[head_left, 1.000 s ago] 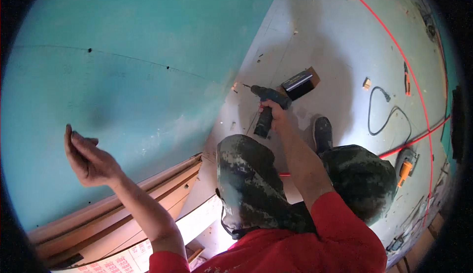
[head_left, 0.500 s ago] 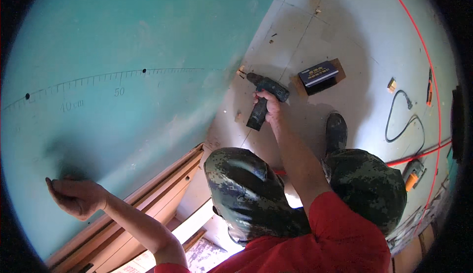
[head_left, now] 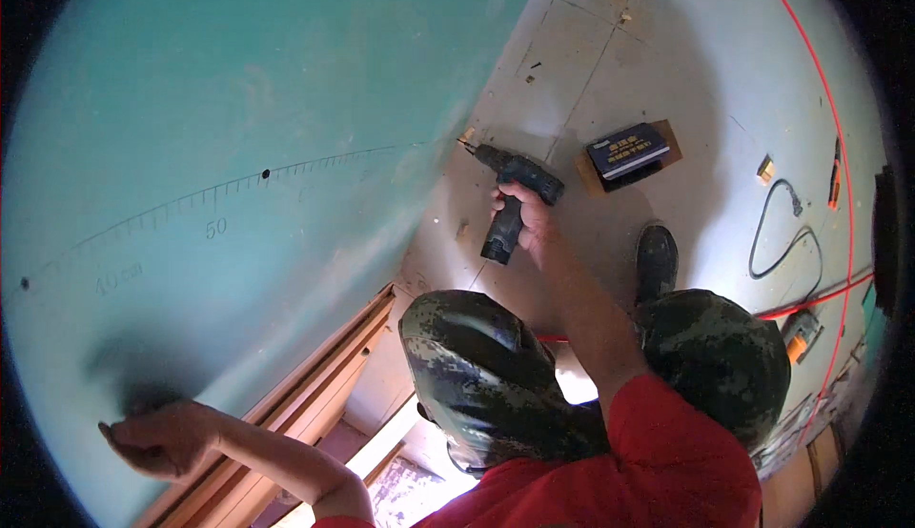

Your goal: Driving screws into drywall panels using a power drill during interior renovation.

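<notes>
My right hand (head_left: pixel 524 212) grips a black cordless drill (head_left: pixel 505 218) by its handle, the bit pointing up-left at a small pale spot (head_left: pixel 465 137) at the edge of the teal board (head_left: pixel 267 71). A ruler-like scale (head_left: pixel 172 204) with dark dots runs across the board. My left hand (head_left: pixel 157 442) is low at the left against or very close to the board, fingers curled; whatever they hold, if anything, is hidden. My knees, in camouflage trousers, are bent below the drill.
An open cardboard box (head_left: pixel 667 142) holding a dark blue box lies right of the drill. Further right are a small wood block (head_left: pixel 765 168), an orange-handled tool (head_left: pixel 835 175), a black cable (head_left: pixel 777 271), red hoses (head_left: pixel 820 61) and an orange-handled power tool (head_left: pixel 801 337). Wooden boards (head_left: pixel 324 366) lie lower left.
My left hand has dropped down and leftward along the board. The drill's tip has come up to the board's edge. The scale shows clearly now, and the view has shifted, moving floor objects rightward.
</notes>
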Tool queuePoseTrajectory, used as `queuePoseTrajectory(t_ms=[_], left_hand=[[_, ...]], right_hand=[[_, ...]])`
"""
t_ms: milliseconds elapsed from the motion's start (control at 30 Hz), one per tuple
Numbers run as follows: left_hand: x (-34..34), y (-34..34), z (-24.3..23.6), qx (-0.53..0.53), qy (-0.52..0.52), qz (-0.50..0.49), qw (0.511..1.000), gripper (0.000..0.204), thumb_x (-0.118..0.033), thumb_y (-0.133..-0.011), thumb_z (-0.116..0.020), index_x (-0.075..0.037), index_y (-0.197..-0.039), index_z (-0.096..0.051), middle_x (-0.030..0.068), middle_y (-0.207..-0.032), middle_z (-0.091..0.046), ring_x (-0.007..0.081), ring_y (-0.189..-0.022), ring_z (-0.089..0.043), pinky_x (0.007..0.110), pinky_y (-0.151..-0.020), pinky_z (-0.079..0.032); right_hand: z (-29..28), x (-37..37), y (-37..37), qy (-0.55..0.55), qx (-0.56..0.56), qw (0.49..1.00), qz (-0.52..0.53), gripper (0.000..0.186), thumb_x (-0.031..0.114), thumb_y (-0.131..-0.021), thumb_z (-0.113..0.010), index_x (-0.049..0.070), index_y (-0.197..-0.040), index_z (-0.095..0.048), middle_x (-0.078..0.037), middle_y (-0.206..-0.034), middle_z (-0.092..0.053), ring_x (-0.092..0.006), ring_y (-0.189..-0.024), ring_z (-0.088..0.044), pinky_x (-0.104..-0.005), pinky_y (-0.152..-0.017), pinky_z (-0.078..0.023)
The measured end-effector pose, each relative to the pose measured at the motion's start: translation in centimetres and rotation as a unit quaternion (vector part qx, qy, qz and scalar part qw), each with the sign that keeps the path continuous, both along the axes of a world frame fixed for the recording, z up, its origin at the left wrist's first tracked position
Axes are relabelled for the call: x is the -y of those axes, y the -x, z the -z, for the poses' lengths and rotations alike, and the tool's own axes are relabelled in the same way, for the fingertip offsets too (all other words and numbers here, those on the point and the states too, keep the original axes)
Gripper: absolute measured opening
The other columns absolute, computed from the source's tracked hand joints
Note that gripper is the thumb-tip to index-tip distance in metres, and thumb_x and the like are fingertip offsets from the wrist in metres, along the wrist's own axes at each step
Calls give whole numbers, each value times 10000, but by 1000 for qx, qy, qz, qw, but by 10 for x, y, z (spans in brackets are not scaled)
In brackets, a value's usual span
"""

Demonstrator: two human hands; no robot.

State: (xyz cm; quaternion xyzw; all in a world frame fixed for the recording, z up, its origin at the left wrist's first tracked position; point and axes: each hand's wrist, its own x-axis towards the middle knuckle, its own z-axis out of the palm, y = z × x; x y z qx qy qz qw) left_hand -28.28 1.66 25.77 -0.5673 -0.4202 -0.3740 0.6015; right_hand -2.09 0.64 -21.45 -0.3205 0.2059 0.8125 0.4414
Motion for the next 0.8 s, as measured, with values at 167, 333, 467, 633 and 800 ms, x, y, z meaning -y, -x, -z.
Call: queuePoseTrajectory(t_ms=[167,333,467,633,800], left_hand=[[-2,-13,2,18,-25,-60,998,233,-176,-952,-538,11,-996,-670,50,-764,-640,118,-585,-568,281,-495,-492],[-17,-34,7,84,-45,37,995,244,-212,-963,-556,-23,-1090,-644,-32,-689,-545,46,-526,-438,206,-445,-373],[-25,-42,12,115,-101,0,988,201,-201,-956,-566,-43,-1037,-661,-44,-663,-527,31,-522,-444,212,-439,-379],[-26,-40,14,91,-94,37,991,205,-222,-953,-574,-61,-1043,-662,-59,-651,-522,35,-503,-439,203,-433,-378],[-25,-42,17,95,-80,44,991,213,-224,-954,-573,-57,-1053,-661,-53,-665,-539,34,-509,-443,199,-432,-374]], right_hand=[[3,3,3,23,-55,998,37,186,103,-772,-664,82,-915,-548,-42,-810,-569,-151,-628,-546,-335,-635,-486],[6,4,11,23,-49,998,34,205,91,-747,-675,87,-910,-549,-43,-822,-565,-150,-631,-546,-337,-644,-488],[1,-1,15,20,-28,999,28,206,99,-743,-677,84,-911,-559,-46,-823,-571,-150,-644,-549,-339,-645,-487],[1,-6,12,19,-33,999,23,203,97,-749,-678,78,-917,-565,-48,-822,-580,-150,-654,-548,-341,-650,-487],[10,-8,12,31,-45,998,23,182,113,-734,-692,118,-866,-566,-32,-760,-594,-159,-612,-562,-339,-603,-495]])
